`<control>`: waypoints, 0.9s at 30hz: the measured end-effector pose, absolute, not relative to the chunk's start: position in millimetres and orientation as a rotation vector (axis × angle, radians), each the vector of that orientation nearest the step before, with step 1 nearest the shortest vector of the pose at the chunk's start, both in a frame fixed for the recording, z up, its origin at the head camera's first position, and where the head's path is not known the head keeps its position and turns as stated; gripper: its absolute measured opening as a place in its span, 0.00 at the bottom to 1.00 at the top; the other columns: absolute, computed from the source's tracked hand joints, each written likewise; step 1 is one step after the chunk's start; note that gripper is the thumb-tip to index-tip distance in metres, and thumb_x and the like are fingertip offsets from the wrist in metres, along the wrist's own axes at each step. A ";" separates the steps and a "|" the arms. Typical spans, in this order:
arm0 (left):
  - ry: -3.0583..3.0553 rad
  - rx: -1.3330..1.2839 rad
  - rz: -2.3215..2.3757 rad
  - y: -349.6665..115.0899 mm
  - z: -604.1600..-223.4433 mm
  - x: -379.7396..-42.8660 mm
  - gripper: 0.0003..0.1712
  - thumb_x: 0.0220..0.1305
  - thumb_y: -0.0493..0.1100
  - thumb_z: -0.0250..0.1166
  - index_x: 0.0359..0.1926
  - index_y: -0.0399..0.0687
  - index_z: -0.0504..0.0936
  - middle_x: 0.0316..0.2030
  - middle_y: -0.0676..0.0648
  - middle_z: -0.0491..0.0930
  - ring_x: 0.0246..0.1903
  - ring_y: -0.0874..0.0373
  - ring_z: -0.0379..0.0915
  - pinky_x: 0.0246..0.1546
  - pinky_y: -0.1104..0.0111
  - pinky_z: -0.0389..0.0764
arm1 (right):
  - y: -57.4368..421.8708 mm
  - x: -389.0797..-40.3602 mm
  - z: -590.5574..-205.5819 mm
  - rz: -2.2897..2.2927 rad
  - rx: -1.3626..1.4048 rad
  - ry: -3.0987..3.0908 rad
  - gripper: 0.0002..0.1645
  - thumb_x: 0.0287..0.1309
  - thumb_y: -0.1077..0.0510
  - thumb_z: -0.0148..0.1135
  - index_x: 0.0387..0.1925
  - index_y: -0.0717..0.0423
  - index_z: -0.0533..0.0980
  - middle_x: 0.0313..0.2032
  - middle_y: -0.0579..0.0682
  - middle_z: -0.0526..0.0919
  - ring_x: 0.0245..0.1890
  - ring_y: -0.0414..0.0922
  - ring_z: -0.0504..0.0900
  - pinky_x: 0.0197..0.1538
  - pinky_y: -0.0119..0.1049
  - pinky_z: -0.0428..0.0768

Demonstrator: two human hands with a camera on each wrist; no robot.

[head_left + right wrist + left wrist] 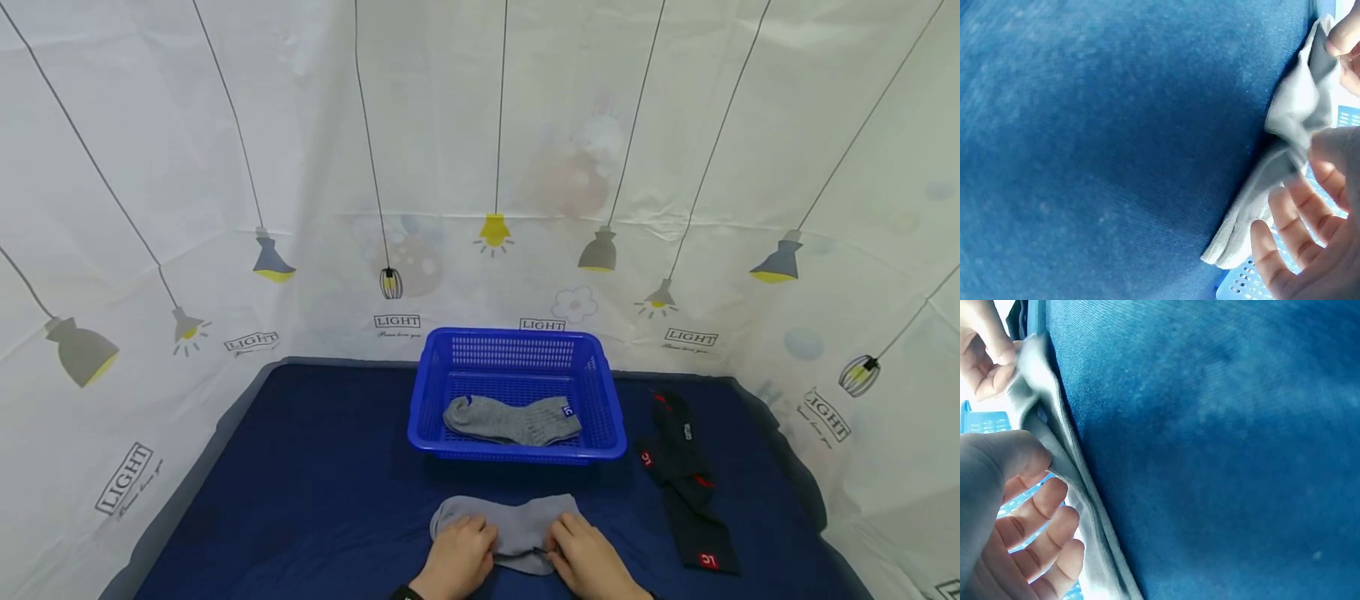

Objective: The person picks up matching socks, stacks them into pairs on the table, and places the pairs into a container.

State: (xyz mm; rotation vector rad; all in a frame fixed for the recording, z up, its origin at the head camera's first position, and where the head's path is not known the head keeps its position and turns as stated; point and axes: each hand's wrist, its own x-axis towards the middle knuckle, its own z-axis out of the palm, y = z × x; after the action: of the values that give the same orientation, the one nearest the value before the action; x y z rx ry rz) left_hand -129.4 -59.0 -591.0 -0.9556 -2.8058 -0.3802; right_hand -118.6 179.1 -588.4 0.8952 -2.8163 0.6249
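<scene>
A pair of plain grey socks [519, 521] lies flat and crosswise on the dark blue cloth, one layered over the other. My left hand [459, 557] pinches the near edge toward the left end between thumb and forefinger, its other fingers loosely bent in the left wrist view. At the right part, my right hand [587, 554] pinches the fabric by thumb and forefinger; its remaining fingers [1291, 228] hang apart from the sock. Between the hands the upper layer is rumpled, and a dark gap shows beneath it.
Just beyond the socks stands a blue plastic basket [417, 400] with another grey pair of socks [513, 420] inside. On the right, black socks with red marks [686, 479] lie overlapping on the blue cloth [300, 467]. A white curtain printed with lamps [465, 125] encloses the sides and back.
</scene>
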 end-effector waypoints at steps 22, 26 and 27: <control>-2.722 -0.973 -0.322 -63.2 -585.6 -129.5 0.11 0.42 0.41 0.67 0.21 0.56 0.71 0.19 0.57 0.65 0.20 0.63 0.64 0.21 0.73 0.64 | 185.8 -126.5 -582.4 0.885 0.897 -2.938 0.08 0.56 0.60 0.58 0.29 0.45 0.68 0.28 0.35 0.65 0.27 0.32 0.62 0.30 0.26 0.65; -2.748 -1.022 -0.355 -64.3 -587.4 -129.5 0.11 0.43 0.40 0.66 0.21 0.56 0.71 0.19 0.58 0.64 0.19 0.65 0.61 0.20 0.75 0.61 | 187.2 -127.9 -579.5 0.976 0.906 -2.992 0.08 0.57 0.60 0.57 0.28 0.44 0.68 0.27 0.35 0.65 0.26 0.31 0.62 0.30 0.27 0.64; -2.761 -1.035 -0.360 -64.4 -588.4 -129.7 0.11 0.44 0.40 0.66 0.21 0.57 0.70 0.19 0.58 0.64 0.19 0.66 0.60 0.20 0.76 0.60 | 187.0 -128.0 -579.7 0.971 0.907 -3.003 0.08 0.57 0.60 0.57 0.27 0.44 0.68 0.27 0.35 0.65 0.26 0.31 0.62 0.30 0.27 0.64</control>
State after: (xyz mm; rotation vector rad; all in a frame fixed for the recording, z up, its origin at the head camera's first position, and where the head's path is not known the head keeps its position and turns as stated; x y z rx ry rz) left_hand -129.7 -64.4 -588.4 -1.0347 -2.7612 -0.3599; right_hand -128.0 187.0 -579.7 0.9066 -3.0029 0.9708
